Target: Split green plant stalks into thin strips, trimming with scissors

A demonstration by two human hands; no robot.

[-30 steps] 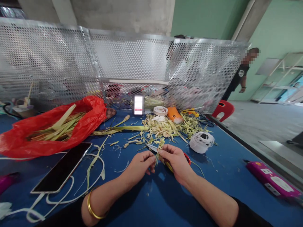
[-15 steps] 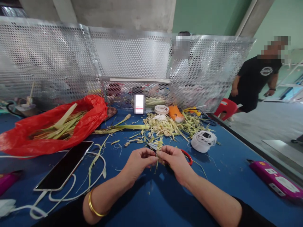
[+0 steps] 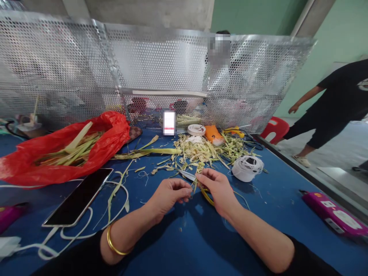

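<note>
My right hand pinches a small bunch of green-yellow plant strips above the blue table. Just left of it, my left hand has thumb and fingertips pressed together at the bunch's lower end; what lies between them is too small to make out. Scissors lie behind and partly under my right hand, with blades pointing left and a handle loop showing beside the palm. Beyond my hands spreads a heap of plant scraps. A roll of white string stands to the right.
A red plastic bag of long leaves and a charging tablet are at the left. Purple packs lie at both sides. An upright phone stands before a perforated screen. A person walks at the right.
My right hand has moved slightly up and right, and my left hand is now a little apart from it. The walking person has moved to the right.
</note>
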